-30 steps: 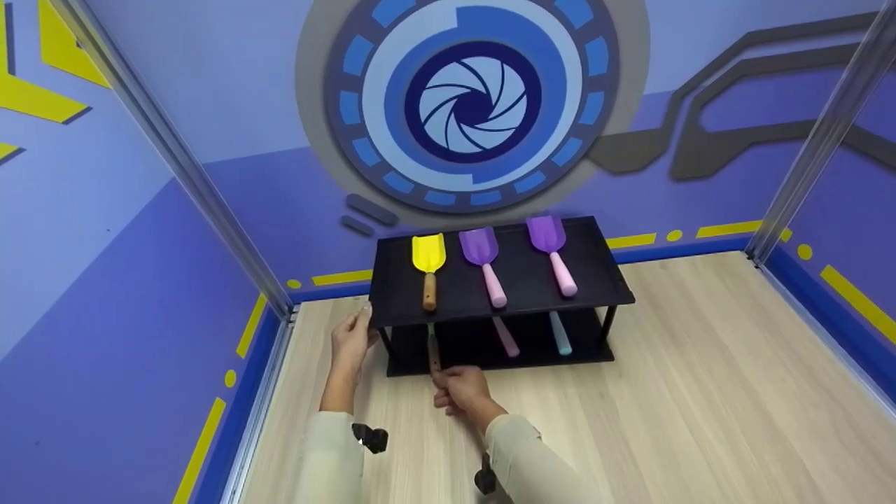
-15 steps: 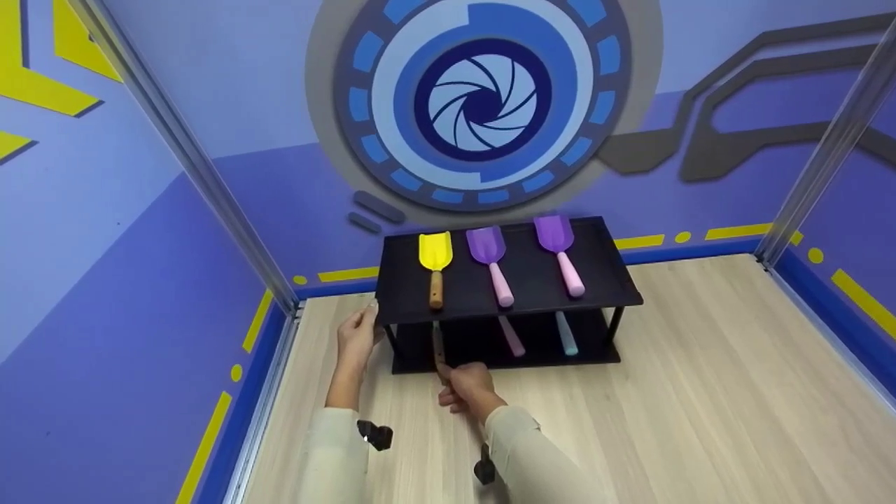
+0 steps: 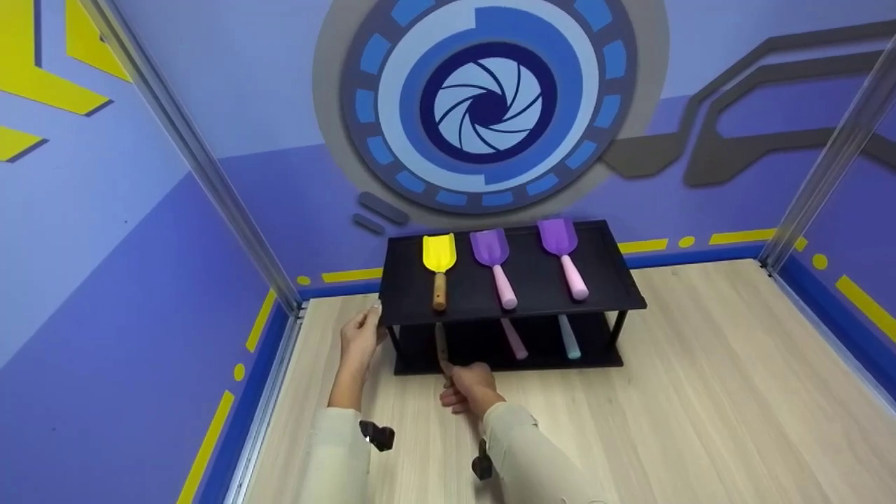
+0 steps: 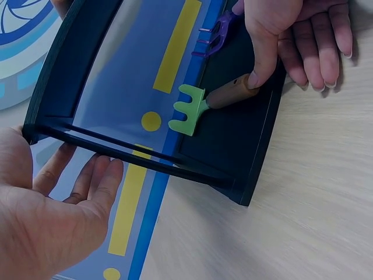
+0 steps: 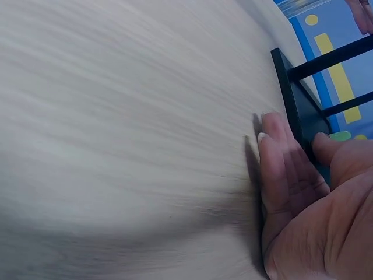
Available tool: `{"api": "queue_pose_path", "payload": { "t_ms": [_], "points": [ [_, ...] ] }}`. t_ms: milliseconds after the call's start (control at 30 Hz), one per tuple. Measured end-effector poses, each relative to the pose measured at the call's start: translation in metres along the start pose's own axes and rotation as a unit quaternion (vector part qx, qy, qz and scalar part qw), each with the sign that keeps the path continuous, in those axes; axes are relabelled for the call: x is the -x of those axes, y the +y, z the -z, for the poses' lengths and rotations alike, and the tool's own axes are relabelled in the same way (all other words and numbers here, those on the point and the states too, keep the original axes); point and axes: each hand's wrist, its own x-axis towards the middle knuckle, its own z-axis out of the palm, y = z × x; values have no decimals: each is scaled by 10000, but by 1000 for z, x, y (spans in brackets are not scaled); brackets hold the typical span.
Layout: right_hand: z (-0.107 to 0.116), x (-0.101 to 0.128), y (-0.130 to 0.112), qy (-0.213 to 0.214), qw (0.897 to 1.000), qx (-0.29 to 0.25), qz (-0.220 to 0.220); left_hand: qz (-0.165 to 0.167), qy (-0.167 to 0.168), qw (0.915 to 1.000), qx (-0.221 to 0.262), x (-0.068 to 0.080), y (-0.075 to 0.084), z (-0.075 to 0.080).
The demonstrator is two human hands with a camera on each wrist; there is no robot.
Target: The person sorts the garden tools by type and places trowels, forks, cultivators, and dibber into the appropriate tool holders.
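Low in the centre of the head view, the right hand (image 3: 467,386) pinches the wooden handle of a green rake (image 4: 189,109) lying on the black rack's (image 3: 532,280) lower shelf. The left hand (image 3: 360,336), fingers (image 4: 102,181) relaxed and straight, rests against the rack's left end

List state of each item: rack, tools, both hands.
Black rack: upright on floor, steadied at left end.
Yellow shovel: lying flat, top shelf.
Two purple shovels: lying flat, top shelf.
Green rake: lying on bottom shelf, handle held.
Left hand: touching rack's corner.
Right hand: pinching rake handle.
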Motion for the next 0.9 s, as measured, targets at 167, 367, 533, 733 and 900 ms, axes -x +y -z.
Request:
{"api": "queue_pose_path", "payload": {
  "t_ms": [167, 367, 533, 733, 900],
  "points": [
    [0, -3, -2, -86, 9999, -71, -118, -11, 33, 10000, 10, 0, 1, 0],
    [1, -7, -5, -166, 9992, -178, -315, 3, 25, 10000, 23, -1, 1, 0],
    [2, -8, -9, -279, 9984, -205, -452, -63, 86, 9999, 40, -1, 2, 0],
    [3, -8, -11, -279, 9979, -81, -573, -7, 79, 10000, 40, -1, 2, -2],
    [3, -9, -8, -274, 9980, -9, -564, 15, 48, 10000, 81, 0, -2, -1]
  ]
}}
